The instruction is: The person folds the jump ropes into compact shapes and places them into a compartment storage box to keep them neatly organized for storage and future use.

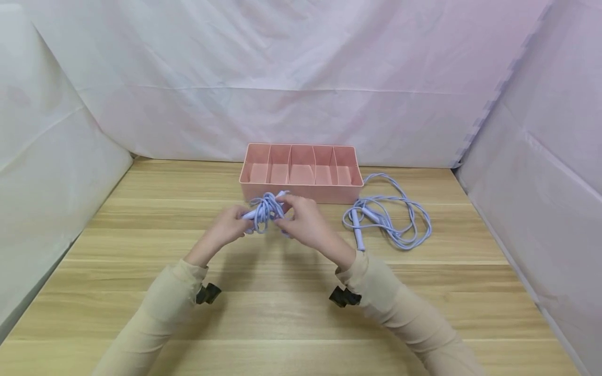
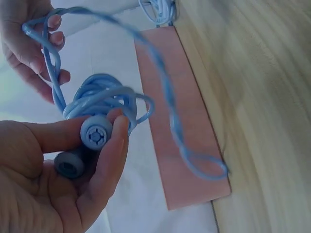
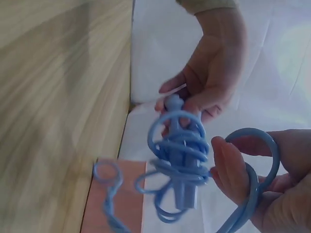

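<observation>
The left hand point(image 1: 230, 225) grips the two handles point(image 2: 96, 132) of a blue jump rope, held side by side; cord coils point(image 3: 180, 150) wrap around them. A twisted free length of cord point(image 2: 167, 92) hangs from the bundle in the left wrist view and ends in a small loop. At the right of the bundle point(image 1: 267, 210), the right hand point(image 1: 305, 219) holds part of the cord, which passes between its thumb and fingers in the right wrist view. Both hands are above the table, in front of the pink box.
A pink box point(image 1: 301, 192) with several compartments stands at the back middle of the wooden table point(image 1: 282, 313). Right of it lies a second blue jump rope point(image 1: 414, 237), loosely looped, its handles point(image 1: 358, 232) near the box. White cloth point(image 1: 291, 62) hangs behind and at both sides.
</observation>
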Demonstrator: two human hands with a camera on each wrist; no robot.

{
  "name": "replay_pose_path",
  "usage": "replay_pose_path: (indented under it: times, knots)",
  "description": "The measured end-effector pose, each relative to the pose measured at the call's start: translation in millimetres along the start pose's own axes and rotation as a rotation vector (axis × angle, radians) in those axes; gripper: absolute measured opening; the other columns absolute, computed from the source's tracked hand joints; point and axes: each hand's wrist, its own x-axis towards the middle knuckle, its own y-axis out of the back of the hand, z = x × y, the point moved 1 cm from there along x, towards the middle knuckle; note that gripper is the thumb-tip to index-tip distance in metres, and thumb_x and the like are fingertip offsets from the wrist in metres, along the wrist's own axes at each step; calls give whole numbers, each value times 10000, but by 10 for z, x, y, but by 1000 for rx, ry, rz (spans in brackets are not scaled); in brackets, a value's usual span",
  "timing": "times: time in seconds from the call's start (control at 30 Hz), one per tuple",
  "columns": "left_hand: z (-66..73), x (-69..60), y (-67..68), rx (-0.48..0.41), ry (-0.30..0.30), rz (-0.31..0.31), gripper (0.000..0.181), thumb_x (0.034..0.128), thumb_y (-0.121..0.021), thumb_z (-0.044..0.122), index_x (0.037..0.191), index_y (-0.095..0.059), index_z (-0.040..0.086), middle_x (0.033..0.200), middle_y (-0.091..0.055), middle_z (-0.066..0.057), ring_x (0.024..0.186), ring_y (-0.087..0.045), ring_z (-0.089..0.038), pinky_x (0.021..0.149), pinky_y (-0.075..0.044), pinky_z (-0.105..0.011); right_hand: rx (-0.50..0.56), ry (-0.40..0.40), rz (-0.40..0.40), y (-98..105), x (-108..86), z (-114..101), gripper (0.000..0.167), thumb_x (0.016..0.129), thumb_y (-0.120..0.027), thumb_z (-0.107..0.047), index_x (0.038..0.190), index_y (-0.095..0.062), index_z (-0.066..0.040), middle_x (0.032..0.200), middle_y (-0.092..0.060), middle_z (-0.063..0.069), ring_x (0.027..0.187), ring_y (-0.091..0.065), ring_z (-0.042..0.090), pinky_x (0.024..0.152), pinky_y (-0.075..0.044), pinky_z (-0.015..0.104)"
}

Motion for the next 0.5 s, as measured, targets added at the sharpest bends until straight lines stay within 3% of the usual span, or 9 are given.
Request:
replay_pose_path:
  times: [0.1, 0.17, 0.3, 0.4, 0.5]
  knots:
    - [36, -19, 16, -3, -5, 68, 222, 826, -524, 39, 967, -635, -92, 766, -660, -162, 606, -575, -173, 541, -503, -252, 138, 57, 61, -52, -44, -10, 487, 795, -674, -59, 1233, -464, -27, 1016, -576, 125, 509, -588, 152, 456, -509, 235]
    - [48, -18, 14, -68, 2, 79, 262, 840, -513, 41, 1032, -610, -109, 812, -658, -192, 661, -601, -198, 588, -531, -270, 221, 95, 96, -102, -60, 1, 492, 799, -677, -71, 1231, -444, -34, 1065, -551, 126, 521, -596, 181, 465, -514, 246]
    - [15, 6, -2, -294, 39, 32, 321, 850, -470, -3, 1122, -529, -163, 857, -647, -207, 751, -625, -175, 715, -552, -317, 315, 135, 157, -214, -75, 67, 447, 823, -660, -104, 1216, -461, -26, 1103, -559, 120, 565, -622, 161, 475, -521, 252]
    - [-32, 24, -12, -438, 75, -23, 332, 867, -452, -12, 1150, -487, -183, 808, -645, -101, 735, -616, -109, 732, -547, -288, 360, 178, 193, -287, -90, 132, 390, 828, -645, -76, 1174, -490, 16, 1104, -566, 161, 623, -644, 164, 497, -530, 247]
    - [-66, 40, -7, -553, 103, -71, 352, 896, -436, 6, 1183, -434, -198, 766, -634, 20, 728, -613, -59, 723, -536, -222, 332, 236, 258, -333, -114, 202, 282, 837, -628, -63, 1084, -550, 49, 1073, -564, 169, 588, -613, 184, 477, -508, 223]
